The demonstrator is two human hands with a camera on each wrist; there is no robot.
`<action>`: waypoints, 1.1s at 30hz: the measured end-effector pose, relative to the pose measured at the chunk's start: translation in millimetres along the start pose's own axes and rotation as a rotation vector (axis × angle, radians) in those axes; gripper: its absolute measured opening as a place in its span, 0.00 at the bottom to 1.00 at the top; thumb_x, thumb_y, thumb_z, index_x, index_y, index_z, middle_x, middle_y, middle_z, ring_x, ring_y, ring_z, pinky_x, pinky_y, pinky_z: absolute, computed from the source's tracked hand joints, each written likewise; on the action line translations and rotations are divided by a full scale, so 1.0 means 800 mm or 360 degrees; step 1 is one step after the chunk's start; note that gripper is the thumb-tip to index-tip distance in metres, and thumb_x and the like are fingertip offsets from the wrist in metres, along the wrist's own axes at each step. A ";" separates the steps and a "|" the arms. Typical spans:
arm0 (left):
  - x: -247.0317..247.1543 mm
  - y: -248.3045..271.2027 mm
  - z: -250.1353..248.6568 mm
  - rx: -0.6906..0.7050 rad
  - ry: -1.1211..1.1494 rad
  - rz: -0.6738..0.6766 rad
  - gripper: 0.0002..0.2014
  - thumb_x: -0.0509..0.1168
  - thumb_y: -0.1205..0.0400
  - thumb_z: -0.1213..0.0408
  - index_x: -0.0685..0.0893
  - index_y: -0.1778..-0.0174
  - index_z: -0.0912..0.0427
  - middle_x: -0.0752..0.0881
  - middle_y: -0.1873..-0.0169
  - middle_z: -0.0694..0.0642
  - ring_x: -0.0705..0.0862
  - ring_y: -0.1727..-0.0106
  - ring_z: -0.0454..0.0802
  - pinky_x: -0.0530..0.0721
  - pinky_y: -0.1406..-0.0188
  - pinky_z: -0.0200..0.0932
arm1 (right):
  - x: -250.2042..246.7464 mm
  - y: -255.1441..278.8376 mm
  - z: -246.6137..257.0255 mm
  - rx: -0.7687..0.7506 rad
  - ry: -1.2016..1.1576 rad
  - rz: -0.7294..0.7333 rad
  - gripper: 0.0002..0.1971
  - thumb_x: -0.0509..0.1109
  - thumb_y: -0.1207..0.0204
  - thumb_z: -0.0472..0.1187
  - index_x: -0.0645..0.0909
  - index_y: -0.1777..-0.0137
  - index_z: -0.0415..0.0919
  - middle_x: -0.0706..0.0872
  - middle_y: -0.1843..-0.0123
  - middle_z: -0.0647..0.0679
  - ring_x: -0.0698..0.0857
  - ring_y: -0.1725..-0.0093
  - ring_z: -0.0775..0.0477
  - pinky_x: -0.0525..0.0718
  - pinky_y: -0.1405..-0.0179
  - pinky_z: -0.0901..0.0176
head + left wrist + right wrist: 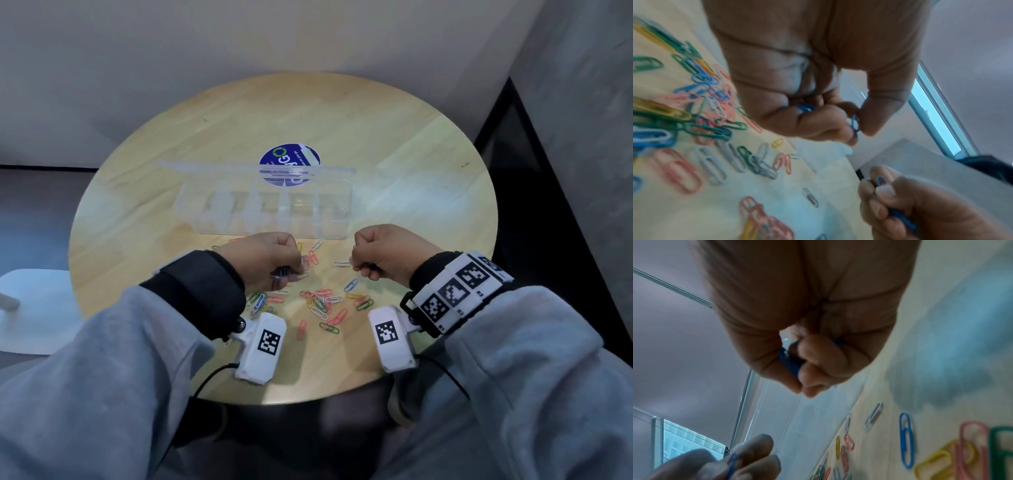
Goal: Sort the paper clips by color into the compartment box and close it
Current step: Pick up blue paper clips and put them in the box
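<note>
A clear compartment box point(342, 205) stands open mid-table, its lid point(205, 167) leaning back behind it. Loose paper clips point(322, 308) in blue, green, red, yellow and white lie scattered in front of it. My left hand point(291, 274) is curled in a fist above the pile's left side and grips blue clips point(855, 125) between thumb and fingers. My right hand point(363, 265), level with it and a hand's width away, is also fisted and holds several blue clips point(789, 360). One blue clip point(906, 439) still lies flat on the wood beneath my right hand.
The round wooden table point(428, 171) carries a blue round sticker point(289, 154) behind the box. A white seat point(34, 308) sits low on the left and a dark panel point(531, 205) on the right. Walls close in behind.
</note>
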State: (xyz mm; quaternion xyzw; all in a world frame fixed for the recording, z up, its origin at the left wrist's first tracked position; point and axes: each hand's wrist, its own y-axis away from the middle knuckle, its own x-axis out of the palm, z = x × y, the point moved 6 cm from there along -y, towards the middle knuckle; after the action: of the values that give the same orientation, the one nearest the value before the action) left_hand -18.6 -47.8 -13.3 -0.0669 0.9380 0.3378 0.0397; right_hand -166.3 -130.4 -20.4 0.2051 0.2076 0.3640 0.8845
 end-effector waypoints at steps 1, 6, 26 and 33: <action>-0.001 -0.001 -0.001 -0.0003 0.0100 0.0006 0.19 0.56 0.22 0.83 0.66 0.74 0.59 0.76 0.74 0.58 0.73 0.86 0.42 0.69 0.86 0.29 | 0.000 0.000 0.001 -0.0010 -0.0027 -0.0003 0.21 0.62 0.29 0.22 0.63 0.78 0.41 0.76 0.74 0.42 0.73 0.79 0.51 0.68 0.81 0.66; 0.004 -0.005 -0.002 -0.0079 0.0160 -0.0049 0.14 0.52 0.22 0.80 0.74 0.62 0.57 0.78 0.76 0.57 0.74 0.82 0.45 0.71 0.84 0.30 | 0.003 0.003 0.003 -0.0035 -0.0310 0.0057 0.17 0.60 0.26 0.20 0.67 0.68 0.41 0.76 0.70 0.40 0.73 0.80 0.51 0.69 0.81 0.65; 0.103 -0.051 -0.020 0.0057 -0.1894 -0.0123 0.11 0.67 0.26 0.61 0.89 0.51 0.60 0.90 0.52 0.57 0.86 0.55 0.53 0.82 0.58 0.43 | -0.043 0.013 0.003 0.0137 -0.0551 -0.0078 0.14 0.48 0.24 0.20 0.73 0.60 0.34 0.70 0.65 0.42 0.70 0.69 0.48 0.73 0.69 0.62; 0.040 -0.035 -0.033 0.0077 -0.1218 -0.0097 0.08 0.73 0.30 0.62 0.82 0.74 0.53 0.80 0.76 0.50 0.76 0.73 0.45 0.74 0.69 0.36 | -0.036 0.000 0.040 -0.0024 -0.0891 -0.0053 0.21 0.46 0.28 0.13 0.75 0.47 0.28 0.78 0.53 0.34 0.83 0.56 0.43 0.87 0.54 0.63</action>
State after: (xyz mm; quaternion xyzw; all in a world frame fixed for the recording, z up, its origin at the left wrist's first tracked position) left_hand -46.5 -89.6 -14.5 0.0372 0.8607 0.3148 0.3984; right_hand -168.3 -158.0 12.8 0.2876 -0.0441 0.2801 0.9148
